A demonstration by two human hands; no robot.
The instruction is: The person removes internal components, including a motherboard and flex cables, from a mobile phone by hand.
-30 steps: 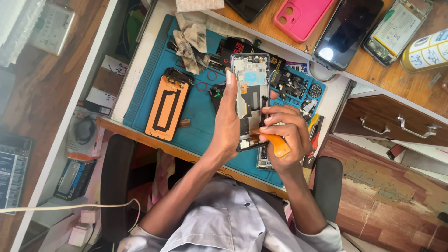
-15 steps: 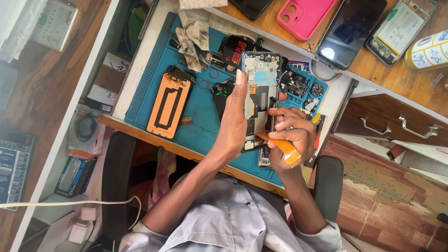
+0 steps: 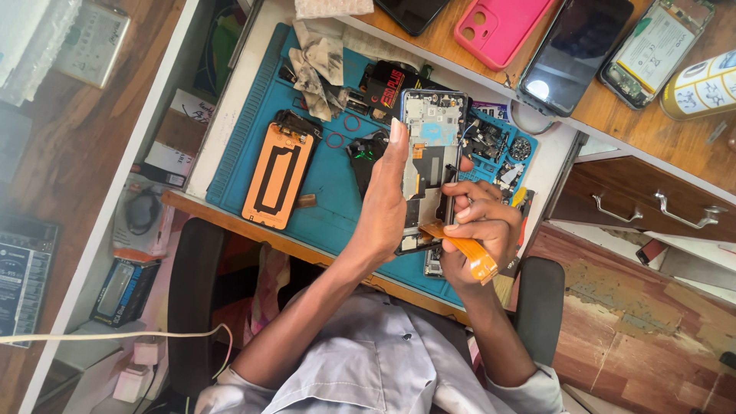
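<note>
Holding the opened phone (image 3: 431, 165) upright above the blue mat (image 3: 337, 192), my left hand (image 3: 387, 211) grips its edge while my right hand (image 3: 475, 230) pinches the orange flex cable (image 3: 464, 254) at its lower end. Pulling too hard could tear the cable or loosen my grip on the phone. Since half a second ago, the cable hangs further out and the phone has barely moved.

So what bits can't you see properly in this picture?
All in the head view:
- The lower end of the opened phone: covered by the left hand and right hand.
- Where the orange ribbon cable joins the phone: hidden under the right hand's fingers.
- The tiny parts in the tray: too small to tell apart.
- The dark phone and the yellow-labelled can: cut off by the edges.
</note>
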